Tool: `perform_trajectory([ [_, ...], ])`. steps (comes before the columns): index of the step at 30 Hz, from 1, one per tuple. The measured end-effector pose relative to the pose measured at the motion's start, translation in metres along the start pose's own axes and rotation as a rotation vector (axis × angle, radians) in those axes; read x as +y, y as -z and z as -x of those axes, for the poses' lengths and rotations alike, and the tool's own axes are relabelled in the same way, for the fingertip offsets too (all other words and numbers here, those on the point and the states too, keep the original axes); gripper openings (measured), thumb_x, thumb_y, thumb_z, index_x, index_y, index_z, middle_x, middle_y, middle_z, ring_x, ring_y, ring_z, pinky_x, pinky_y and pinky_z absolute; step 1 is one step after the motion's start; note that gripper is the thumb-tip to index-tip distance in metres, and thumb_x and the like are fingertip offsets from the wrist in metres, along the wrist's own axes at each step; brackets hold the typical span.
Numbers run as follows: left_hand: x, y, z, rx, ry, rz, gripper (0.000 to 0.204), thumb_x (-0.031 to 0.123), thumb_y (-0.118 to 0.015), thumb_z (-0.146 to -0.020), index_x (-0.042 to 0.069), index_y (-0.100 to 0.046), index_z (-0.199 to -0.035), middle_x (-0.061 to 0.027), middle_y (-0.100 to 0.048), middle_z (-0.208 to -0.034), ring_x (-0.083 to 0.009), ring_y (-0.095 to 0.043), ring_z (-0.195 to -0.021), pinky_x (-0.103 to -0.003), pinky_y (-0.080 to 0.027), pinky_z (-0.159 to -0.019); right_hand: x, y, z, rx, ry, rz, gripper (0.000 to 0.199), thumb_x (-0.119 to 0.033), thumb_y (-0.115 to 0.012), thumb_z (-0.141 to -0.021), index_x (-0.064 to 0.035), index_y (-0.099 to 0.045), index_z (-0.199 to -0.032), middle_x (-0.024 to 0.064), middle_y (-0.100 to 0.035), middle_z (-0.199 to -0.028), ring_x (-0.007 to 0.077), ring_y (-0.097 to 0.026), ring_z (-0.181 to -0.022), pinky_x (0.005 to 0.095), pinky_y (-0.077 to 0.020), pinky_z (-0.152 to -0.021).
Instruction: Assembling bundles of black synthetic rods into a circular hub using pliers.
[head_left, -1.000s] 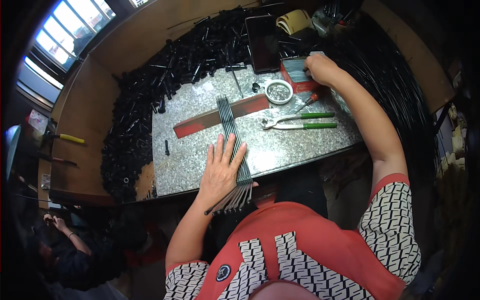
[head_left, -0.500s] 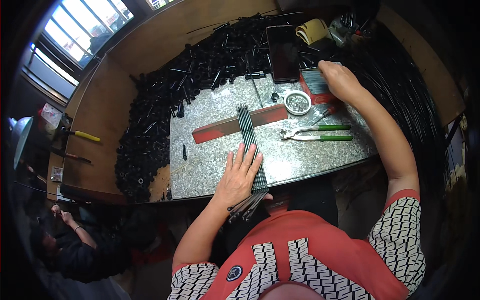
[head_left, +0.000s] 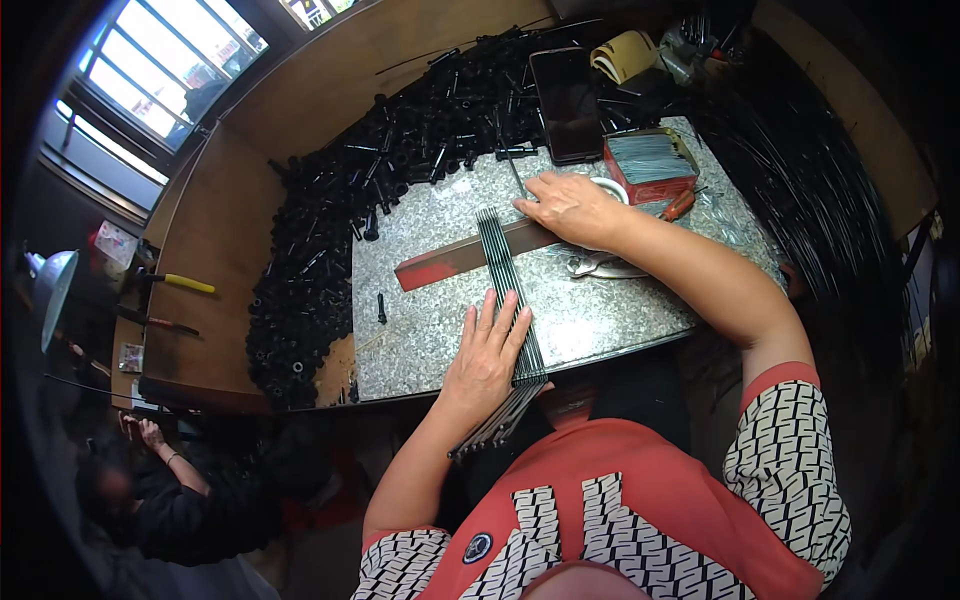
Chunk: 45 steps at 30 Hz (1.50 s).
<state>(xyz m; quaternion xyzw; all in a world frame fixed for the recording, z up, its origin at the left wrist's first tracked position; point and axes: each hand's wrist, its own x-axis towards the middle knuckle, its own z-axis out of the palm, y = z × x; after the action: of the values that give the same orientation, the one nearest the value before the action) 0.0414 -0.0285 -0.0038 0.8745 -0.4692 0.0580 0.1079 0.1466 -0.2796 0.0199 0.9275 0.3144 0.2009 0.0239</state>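
My left hand (head_left: 480, 362) lies over a flat row of thin black metal rods (head_left: 503, 262), its fingers stretched across them and the thumb tip showing at their far side. Their upper ends rest across a reddish-brown bar (head_left: 440, 264); the lower ends reach past the table edge. My right hand (head_left: 575, 208) is above the bar's right end with the fingers pinched together; anything between them is too small to make out. It partly covers a small white dish (head_left: 620, 189). Behind it stands a red box (head_left: 655, 189) filled with thin silvery strands.
Under my right forearm lie pliers (head_left: 603, 267) and an orange-handled screwdriver (head_left: 680, 206) on the speckled slab (head_left: 420, 345). Black metal parts (head_left: 320, 245) heap along the left and back, near a phone (head_left: 567, 105). Long black rods (head_left: 815, 190) fill the right side. Another person's hand (head_left: 152, 435) is at lower left.
My right hand has moved left and nearer from the red box to above the bar, uncovering the box and covering part of the dish and pliers. My left hand stays on the rods.
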Motion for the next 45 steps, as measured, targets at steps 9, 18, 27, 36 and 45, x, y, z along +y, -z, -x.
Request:
perform_trajectory([
  [9,-0.0016,0.0018,0.0,0.004,-0.011,0.005,0.097,0.058,-0.069,-0.071,-0.003,-0.035,-0.138,-0.0259,-0.028,-0.145,-0.045,-0.022,-0.136,-0.057,-0.022,-0.108,-0.0032,-0.0036,-0.0013,0.087,0.016,-0.01,0.017,-0.013,-0.051,-0.084,-0.0052,-0.061,-0.095,0.0098,-0.057,-0.09,0.0246,-0.06,-0.087,0.0355,-0.0517,-0.068],
  [18,0.0014,0.0015,-0.0009,0.012,-0.016,-0.023,0.096,0.057,-0.069,-0.073,-0.006,-0.034,-0.137,-0.0288,-0.028,-0.144,-0.046,-0.022,-0.136,-0.058,-0.022,-0.108,-0.002,-0.0062,-0.0013,0.106,0.018,-0.01,0.016,-0.013,-0.052,-0.084,-0.0055,-0.061,-0.094,0.0089,-0.057,-0.089,0.0239,-0.06,-0.086,0.0351,-0.0512,-0.067],
  [27,0.0038,0.0045,-0.0023,-0.025,0.011,-0.005,0.095,0.057,-0.065,-0.075,-0.005,-0.033,-0.139,-0.026,-0.027,-0.145,-0.0447,-0.02,-0.137,-0.057,-0.02,-0.109,0.0002,-0.0095,-0.0012,0.094,0.029,0.006,0.016,-0.013,-0.051,-0.084,-0.0061,-0.061,-0.093,0.0085,-0.056,-0.088,0.0235,-0.059,-0.086,0.0348,-0.0506,-0.067],
  [36,0.0026,0.0035,-0.0026,-0.034,-0.008,-0.012,0.096,0.053,-0.071,-0.072,-0.005,-0.032,-0.138,-0.0281,-0.026,-0.145,-0.0459,-0.021,-0.137,-0.058,-0.023,-0.108,-0.0038,-0.0098,-0.0054,0.015,0.016,-0.077,0.031,-0.012,-0.05,-0.085,-0.0076,-0.061,-0.113,0.0094,-0.055,-0.093,0.0247,-0.057,-0.091,0.0374,-0.0475,-0.076],
  [45,0.002,0.0024,-0.0015,-0.013,-0.006,-0.01,0.098,0.055,-0.071,-0.071,-0.005,-0.032,-0.138,-0.0286,-0.027,-0.144,-0.0467,-0.022,-0.136,-0.059,-0.023,-0.108,-0.0004,-0.003,0.0025,0.096,-0.048,-0.088,0.022,-0.013,-0.051,-0.083,-0.0071,-0.065,-0.099,0.0122,-0.058,-0.095,0.028,-0.058,-0.093,0.0399,-0.0486,-0.077],
])
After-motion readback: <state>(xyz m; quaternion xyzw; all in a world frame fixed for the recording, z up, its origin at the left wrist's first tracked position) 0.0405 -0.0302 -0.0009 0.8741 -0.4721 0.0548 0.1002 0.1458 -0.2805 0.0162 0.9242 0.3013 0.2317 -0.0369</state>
